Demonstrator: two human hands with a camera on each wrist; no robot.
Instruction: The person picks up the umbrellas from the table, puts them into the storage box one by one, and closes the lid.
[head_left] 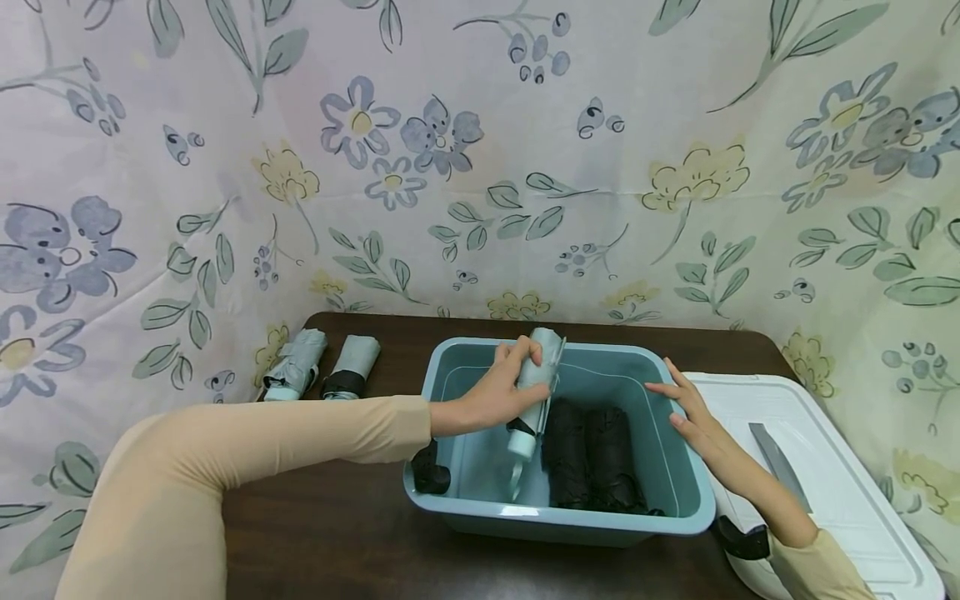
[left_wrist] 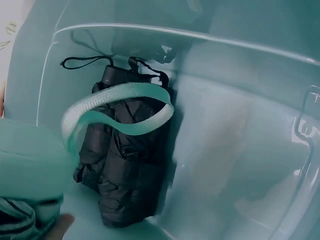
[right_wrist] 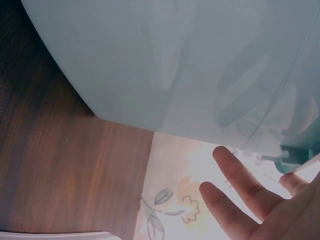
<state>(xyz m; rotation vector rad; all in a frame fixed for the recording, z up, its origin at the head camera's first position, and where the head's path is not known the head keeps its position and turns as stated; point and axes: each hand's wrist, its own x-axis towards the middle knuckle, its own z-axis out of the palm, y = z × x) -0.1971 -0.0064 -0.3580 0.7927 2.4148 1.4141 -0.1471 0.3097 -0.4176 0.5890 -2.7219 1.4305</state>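
My left hand grips a folded light-blue umbrella, tilted over the inside of a blue plastic bin. The umbrella's handle points down, and its wrist strap dangles in a loop in the left wrist view. Two folded black umbrellas lie side by side on the bin's floor, just right of the held one. My right hand touches the bin's right rim with its fingers spread and fairly straight; in the right wrist view the fingers show beside the bin's outer wall.
Two more folded light-blue umbrellas lie on the dark wooden table at the back left. A white lid lies to the right of the bin, with a grey strip on it. A floral cloth hangs behind the table.
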